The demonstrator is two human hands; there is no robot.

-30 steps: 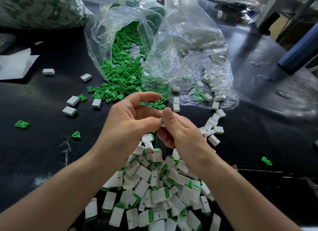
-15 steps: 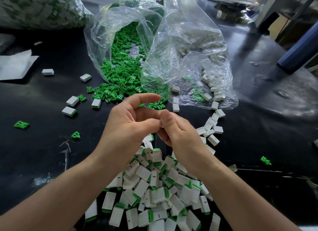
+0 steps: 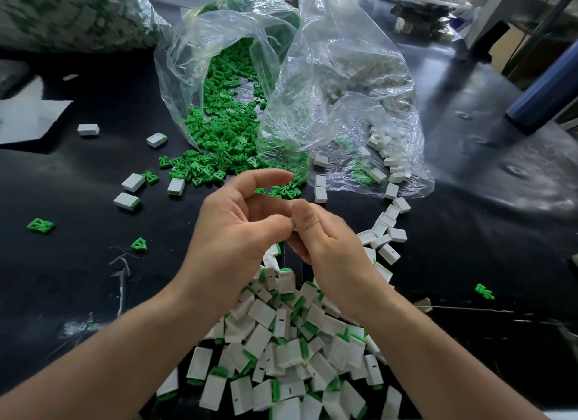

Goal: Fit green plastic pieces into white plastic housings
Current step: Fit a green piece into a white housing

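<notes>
- Both hands meet above the black table (image 3: 78,294). The left hand (image 3: 231,231) and right hand (image 3: 325,244) press their thumb tips together and pinch a small pale part (image 3: 292,228) between them, while the left forefinger arches free above.
- I see only a sliver of that part. The thumbs hide the rest, so I cannot tell whether a green piece sits in it.
- Finished housings (image 3: 281,357), white blocks with a green end showing, lie heaped just below the hands. Both forearms cut off part of my view of the heap.
- Green pieces (image 3: 225,128), small ribbed fan shapes, spill from the mouth of a clear bag (image 3: 181,75) lying just beyond the hands.
- Empty white housings (image 3: 397,234) trail from a second clear bag (image 3: 359,75) on the right, whose crumpled film overlaps the first.
- Stray green pieces (image 3: 40,225) and single housings (image 3: 126,200) lie scattered at left.
- Several housing faces carry one short dark dash, too small for me to read as writing.
- White sheet (image 3: 28,119) at far left, blue tube (image 3: 544,97) at far right, blurred full bag (image 3: 72,12) at top left.
</notes>
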